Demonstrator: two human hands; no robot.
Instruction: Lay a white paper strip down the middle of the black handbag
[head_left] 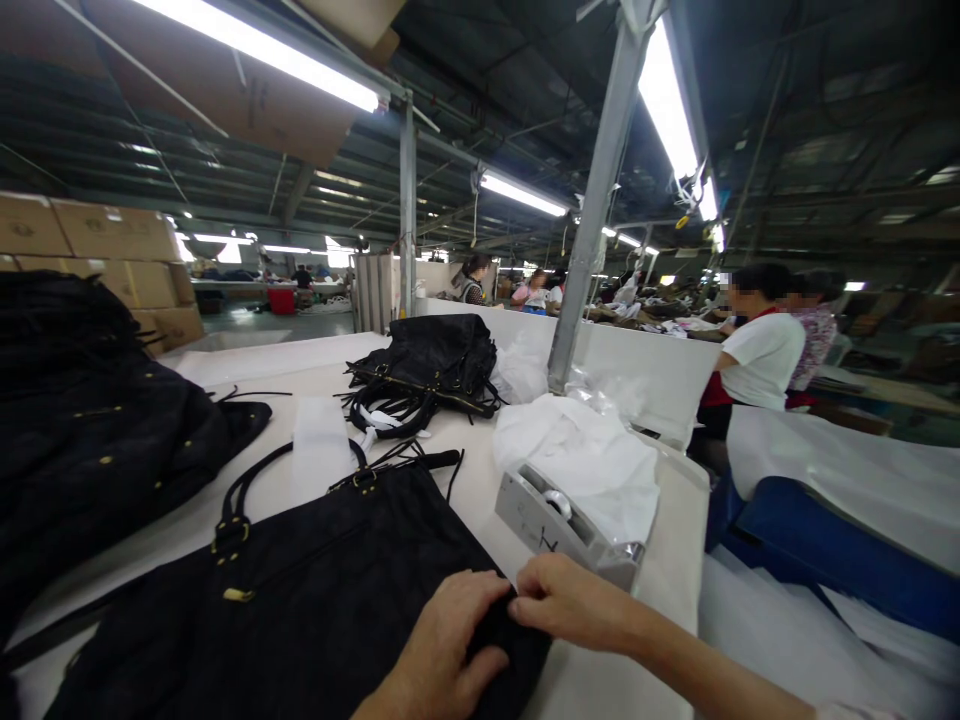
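Note:
A black handbag (322, 590) with gold-coloured fittings and looped handles lies flat on the pale table (262, 365) in front of me. My left hand (454, 640) rests on the bag near its right edge, thumb apart from the fingers. Just right of it, my right hand (566, 600) is closed in a pinch at the bag's right edge; what lies between its fingertips is hidden. Beyond my right hand stands a grey tape dispenser (559, 520) with a roll in it, against a heap of white sheets (581, 450).
Another black bag (435, 360) lies farther back, and a pile of black bags (97, 430) fills the left side. A metal post (596, 200) rises behind the sheets. Blue material (840, 545) is at right, with people (761, 350) beyond. Cartons (112, 235) stand back left.

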